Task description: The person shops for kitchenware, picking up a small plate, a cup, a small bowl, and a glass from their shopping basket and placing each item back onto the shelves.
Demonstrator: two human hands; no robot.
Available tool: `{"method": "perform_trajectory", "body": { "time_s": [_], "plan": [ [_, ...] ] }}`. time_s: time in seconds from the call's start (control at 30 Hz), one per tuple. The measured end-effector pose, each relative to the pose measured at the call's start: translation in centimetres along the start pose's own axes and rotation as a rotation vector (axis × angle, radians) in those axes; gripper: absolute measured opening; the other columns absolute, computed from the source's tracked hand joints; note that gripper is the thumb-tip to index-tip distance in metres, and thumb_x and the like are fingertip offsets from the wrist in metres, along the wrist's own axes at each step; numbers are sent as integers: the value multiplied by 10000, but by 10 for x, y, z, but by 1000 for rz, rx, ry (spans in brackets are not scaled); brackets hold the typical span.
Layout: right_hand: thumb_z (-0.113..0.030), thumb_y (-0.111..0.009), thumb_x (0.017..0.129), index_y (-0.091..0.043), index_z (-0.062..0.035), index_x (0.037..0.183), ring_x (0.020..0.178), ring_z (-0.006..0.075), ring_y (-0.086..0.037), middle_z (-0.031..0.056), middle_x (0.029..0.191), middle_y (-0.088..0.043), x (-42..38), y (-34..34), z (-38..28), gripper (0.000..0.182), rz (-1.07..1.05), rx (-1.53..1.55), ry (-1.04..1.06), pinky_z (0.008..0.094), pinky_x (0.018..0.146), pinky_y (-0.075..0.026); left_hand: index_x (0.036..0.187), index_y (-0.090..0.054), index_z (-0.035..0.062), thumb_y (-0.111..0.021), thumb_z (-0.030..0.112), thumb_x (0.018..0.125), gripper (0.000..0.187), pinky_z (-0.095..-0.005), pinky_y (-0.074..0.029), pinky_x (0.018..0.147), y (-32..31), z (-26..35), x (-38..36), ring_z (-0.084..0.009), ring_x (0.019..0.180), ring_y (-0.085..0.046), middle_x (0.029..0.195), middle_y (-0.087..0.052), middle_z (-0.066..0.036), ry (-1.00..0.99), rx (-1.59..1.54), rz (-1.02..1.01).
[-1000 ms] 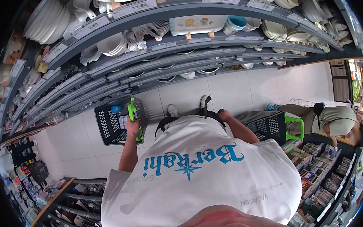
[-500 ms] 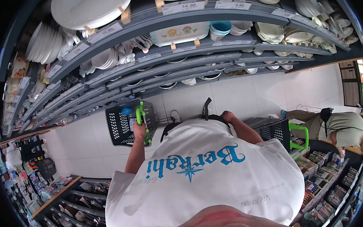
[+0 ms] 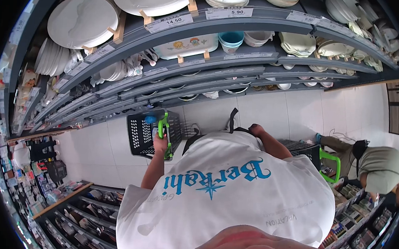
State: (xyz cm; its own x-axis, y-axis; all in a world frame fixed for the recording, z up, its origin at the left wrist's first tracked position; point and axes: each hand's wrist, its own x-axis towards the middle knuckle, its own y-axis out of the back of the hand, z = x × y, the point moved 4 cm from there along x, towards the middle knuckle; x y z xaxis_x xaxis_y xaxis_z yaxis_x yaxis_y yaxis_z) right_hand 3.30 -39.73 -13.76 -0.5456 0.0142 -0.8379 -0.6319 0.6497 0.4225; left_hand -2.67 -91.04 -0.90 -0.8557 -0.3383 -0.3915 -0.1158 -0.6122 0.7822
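My left hand (image 3: pixel 160 142) is closed around the bright green handle (image 3: pixel 163 126) of a dark grey perforated shopping basket (image 3: pixel 139 137) on the floor. Inside that basket lies a rounded blue item (image 3: pixel 150 120), with something pale beside it, too small to name. By my right hip, near a black strap (image 3: pixel 233 117), my right hand (image 3: pixel 256 129) hangs with its fingers curled in. Nothing shows in it. The white shirt (image 3: pixel 232 190) I wear hides my waist and most of my legs.
Ahead run curved-looking shelves (image 3: pixel 269 26) of white plates, bowls and a blue bowl (image 3: pixel 231 39). A second basket (image 3: pixel 303 151) with a green handle stands to my right, near a bending person (image 3: pixel 379 169). Low racks (image 3: pixel 88 218) flank me behind.
The shelves have slid left and the held basket slightly right in view, as my head shifts. My left hand stays on the handle. The person at right bends lower.
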Motion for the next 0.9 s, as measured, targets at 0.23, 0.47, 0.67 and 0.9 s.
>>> {"method": "perform_trajectory", "body": {
  "time_s": [0.23, 0.47, 0.67, 0.9],
  "plan": [
    [-255, -461, 822, -621, -4, 846, 541, 179, -630, 116, 730, -652, 14, 30, 16, 299, -43, -1, 106, 305, 477, -525, 977, -551, 53, -629, 263, 782, 297, -444, -455, 738, -12, 20, -13, -393, 863, -581, 900, -616, -204, 25, 106, 83],
    [-228, -444, 828, -600, -2, 853, 558, 166, -637, 103, 717, -649, 6, 59, 22, 276, -52, 200, -36, 302, 466, -522, 913, -571, 20, -671, 263, 756, 306, -430, -455, 716, -14, 40, -26, -394, 832, -582, 871, -613, -205, -3, 88, 124],
    [-237, -436, 829, -607, 23, 814, 545, 184, -634, 115, 715, -655, 15, 55, 35, 311, -98, 129, -22, 320, 464, -527, 921, -582, 25, -687, 254, 737, 311, -442, -461, 719, -10, 50, -29, -389, 856, -589, 883, -617, -213, 95, 156, 144],
    [-256, -437, 849, -593, 21, 863, 555, 177, -639, 115, 753, -661, 11, 58, 26, 318, -173, 61, -43, 306, 454, -520, 950, -561, 38, -608, 252, 777, 279, -456, -461, 750, -18, 37, -22, -392, 880, -585, 896, -617, -224, 100, 145, 137]
  ]
}}
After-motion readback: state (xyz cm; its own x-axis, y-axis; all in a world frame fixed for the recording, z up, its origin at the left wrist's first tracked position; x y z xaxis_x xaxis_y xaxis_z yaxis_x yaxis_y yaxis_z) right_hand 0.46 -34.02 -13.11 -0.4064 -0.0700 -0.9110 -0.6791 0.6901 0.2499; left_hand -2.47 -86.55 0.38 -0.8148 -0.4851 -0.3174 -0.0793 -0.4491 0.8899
